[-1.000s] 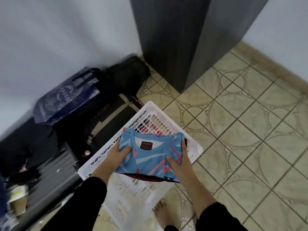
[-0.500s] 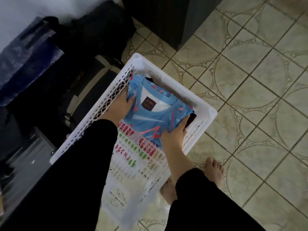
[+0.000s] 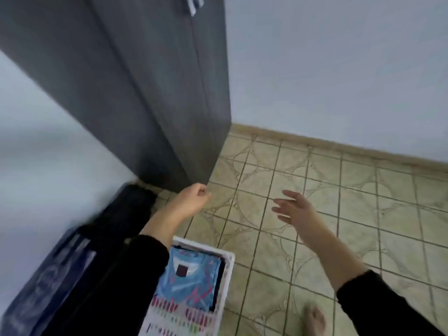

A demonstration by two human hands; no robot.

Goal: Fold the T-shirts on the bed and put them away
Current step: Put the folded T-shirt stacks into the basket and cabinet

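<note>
A folded light-blue T-shirt (image 3: 191,284) with pink and white streaks lies inside the white plastic laundry basket (image 3: 229,260) on the floor at the bottom centre. A dark garment edge shows beside it in the basket. My left hand (image 3: 194,198) is raised above the basket near the wardrobe's corner, fingers loosely curled, holding nothing. My right hand (image 3: 294,208) hangs over the tiles to the right, fingers spread and empty. Both sleeves are black.
A tall dark grey wardrobe (image 3: 145,93) stands ahead at the left, doors closed. Dark bags (image 3: 114,226) and a blue shopping bag (image 3: 48,282) lie along the left wall. Beige patterned tiles (image 3: 339,202) run to the right wall. My bare foot (image 3: 315,321) is at the bottom.
Both hands let go of the blue T-shirt, which now lies in the basket, and rose away from it. The view tilted up toward the wardrobe.
</note>
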